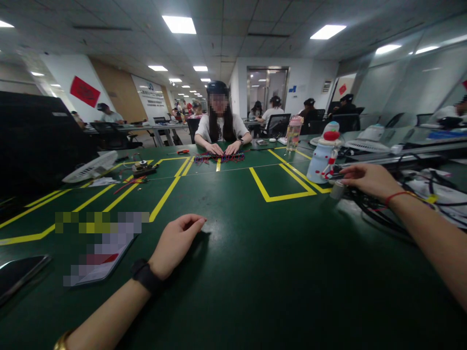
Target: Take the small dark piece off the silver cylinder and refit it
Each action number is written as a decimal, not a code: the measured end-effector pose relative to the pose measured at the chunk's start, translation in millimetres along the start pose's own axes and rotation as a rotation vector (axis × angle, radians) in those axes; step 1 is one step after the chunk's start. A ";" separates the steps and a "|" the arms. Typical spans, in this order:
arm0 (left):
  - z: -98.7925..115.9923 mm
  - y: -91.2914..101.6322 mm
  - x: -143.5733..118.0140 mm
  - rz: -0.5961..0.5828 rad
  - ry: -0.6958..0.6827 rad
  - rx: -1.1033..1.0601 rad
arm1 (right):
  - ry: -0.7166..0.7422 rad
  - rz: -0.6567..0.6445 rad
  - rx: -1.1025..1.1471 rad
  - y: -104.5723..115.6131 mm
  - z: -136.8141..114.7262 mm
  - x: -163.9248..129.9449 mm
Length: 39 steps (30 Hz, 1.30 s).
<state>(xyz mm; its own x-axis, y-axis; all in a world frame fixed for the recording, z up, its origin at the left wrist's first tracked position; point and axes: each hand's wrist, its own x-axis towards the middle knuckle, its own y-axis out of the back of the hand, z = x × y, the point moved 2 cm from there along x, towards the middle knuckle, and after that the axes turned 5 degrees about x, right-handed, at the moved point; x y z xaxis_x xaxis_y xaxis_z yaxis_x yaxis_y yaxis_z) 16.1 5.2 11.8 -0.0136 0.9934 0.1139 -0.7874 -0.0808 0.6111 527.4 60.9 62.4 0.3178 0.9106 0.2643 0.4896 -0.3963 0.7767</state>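
Observation:
My left hand [178, 243] hovers low over the green table [262, 272], its thumb and forefinger pinched together. What lies between those fingertips, if anything, is too small to make out. At the right, my right hand [370, 180] reaches out with its fingers on the top of a small grey cylinder [337, 190]. The cylinder is blurred and slightly tilted, and I cannot tell whether it touches the table. Just behind it stands a light blue bottle [319, 163] with a red and white figure on its side.
Dark cables [379, 214] are heaped by my right wrist. A phone [22, 274] and a partly blurred flat item [105, 257] lie at left. White fan [91, 166] and pink-capped bottle [294, 133] stand farther back. Opposite, another person [222, 121] handles red and blue wires [204, 158].

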 end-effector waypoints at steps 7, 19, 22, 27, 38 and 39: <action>-1.4 -0.1 -0.4 -0.004 -0.010 0.006 | 0.046 0.038 -0.080 -6.4 -4.9 -3.1; -2.6 -0.2 0.2 -0.006 -0.008 -0.005 | 0.024 0.050 -0.075 -8.8 -0.6 0.6; -2.7 -0.4 0.2 -0.020 -0.012 0.010 | 0.021 0.027 -0.056 -8.4 -3.2 -1.7; -2.4 -0.9 0.3 -0.024 -0.001 0.024 | 0.012 0.008 -0.039 -7.3 -4.1 -2.3; -0.4 0.1 -0.6 -0.025 0.008 0.028 | -0.003 -0.003 0.029 -7.6 -4.6 -2.8; -0.5 0.1 -0.5 -0.026 0.006 0.026 | 0.003 -0.018 0.047 -6.7 -5.9 -3.9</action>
<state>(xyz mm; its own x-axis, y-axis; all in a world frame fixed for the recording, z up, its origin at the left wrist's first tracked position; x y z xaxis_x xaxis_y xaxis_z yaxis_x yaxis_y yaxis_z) 15.7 4.8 11.4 0.0029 0.9957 0.0929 -0.7710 -0.0570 0.6343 518.0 60.7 59.5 0.3063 0.9178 0.2525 0.5327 -0.3851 0.7536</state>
